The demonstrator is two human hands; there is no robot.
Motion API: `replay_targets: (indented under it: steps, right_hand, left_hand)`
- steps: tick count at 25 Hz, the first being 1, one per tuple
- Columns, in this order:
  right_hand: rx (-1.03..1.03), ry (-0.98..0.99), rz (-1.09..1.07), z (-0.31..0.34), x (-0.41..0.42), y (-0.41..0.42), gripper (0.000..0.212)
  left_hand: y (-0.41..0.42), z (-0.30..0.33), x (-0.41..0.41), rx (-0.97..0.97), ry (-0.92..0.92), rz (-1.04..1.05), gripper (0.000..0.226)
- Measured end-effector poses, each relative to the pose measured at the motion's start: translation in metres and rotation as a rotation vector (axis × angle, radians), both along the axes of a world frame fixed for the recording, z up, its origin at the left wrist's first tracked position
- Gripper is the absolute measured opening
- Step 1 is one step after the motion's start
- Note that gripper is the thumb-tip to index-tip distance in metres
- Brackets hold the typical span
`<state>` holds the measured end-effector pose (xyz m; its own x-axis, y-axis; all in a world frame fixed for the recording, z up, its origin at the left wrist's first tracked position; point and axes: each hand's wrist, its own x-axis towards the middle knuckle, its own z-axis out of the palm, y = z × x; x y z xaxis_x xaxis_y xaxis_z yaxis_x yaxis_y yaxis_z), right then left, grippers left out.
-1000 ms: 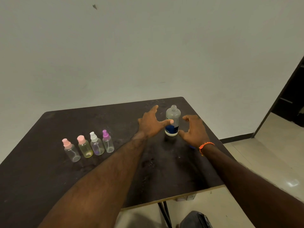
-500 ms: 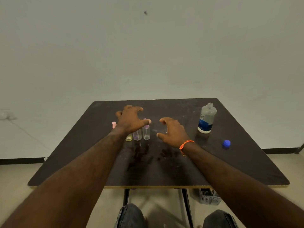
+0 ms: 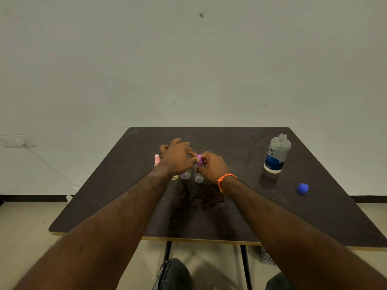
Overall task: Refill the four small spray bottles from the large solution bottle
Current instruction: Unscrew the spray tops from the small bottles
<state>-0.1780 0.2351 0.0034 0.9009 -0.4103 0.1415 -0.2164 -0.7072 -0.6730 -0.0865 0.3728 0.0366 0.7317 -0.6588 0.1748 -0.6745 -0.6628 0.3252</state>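
Head view, the only one: risk first. Four small bottles stand packed in a tight row near the middle of the desk [image 3: 314, 216], and both hands crowd over them. A twist on one cap could, I judge, knock a neighbour over, since the bottles look light and narrow-based. The large solution bottle [image 3: 276, 153] stands uncapped and upright, well apart to the right, with its blue cap [image 3: 302, 188] lying loose nearer the right edge; a careless sweep of the right forearm toward it could tip it and spill the solution. The cap could also roll off the desk if nudged.

Now the hands. The right hand [image 3: 212, 164] has its fingers [image 3: 204, 158] curled narrow around the purple cap [image 3: 200, 159] of the rightmost spray bottle [image 3: 198, 176], pinching it; an orange wristband [image 3: 225, 180] sits at that wrist. The left hand [image 3: 174, 156] arches over the row with its fingers bent, the thumb and a fingertip reaching toward the purple cap. Whether it grips a bottle or only steadies is hidden by the hand itself, so I cannot tell. Beneath it show the bases of a purplish bottle [image 3: 185, 175] and a yellowish one [image 3: 175, 177], and a pink spray top [image 3: 157, 160] peeks out at its left. No small bottle looks opened yet, so refilling seems only about to begin.
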Motion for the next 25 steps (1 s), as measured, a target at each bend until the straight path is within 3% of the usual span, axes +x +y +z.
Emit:
replay_targets:
  steps: [6,10,13,20,25]
  right_hand:
    - [-0.058,0.064,0.019,0.011,-0.053,-0.034,0.027]
    - [-0.052,0.087,-0.042,0.013,-0.085,-0.048,0.032]
    - [-0.046,0.061,-0.067,0.013,-0.092,-0.047,0.031]
    - [-0.056,0.024,-0.014,0.015,-0.095,-0.039,0.024]
    - [-0.228,0.041,-0.043,0.017,-0.084,-0.039,0.024]
  left_hand:
    - [-0.007,0.005,-0.034,-0.162,-0.001,-0.191,0.041]
    - [-0.024,0.003,-0.066,-0.165,0.235,-0.286,0.062]
    - [-0.037,-0.018,-0.077,-0.066,0.267,-0.27,0.053]
    - [-0.039,-0.06,-0.078,-0.303,0.227,-0.185,0.025]
    - [-0.042,-0.066,-0.073,-0.274,0.187,-0.166,0.026]
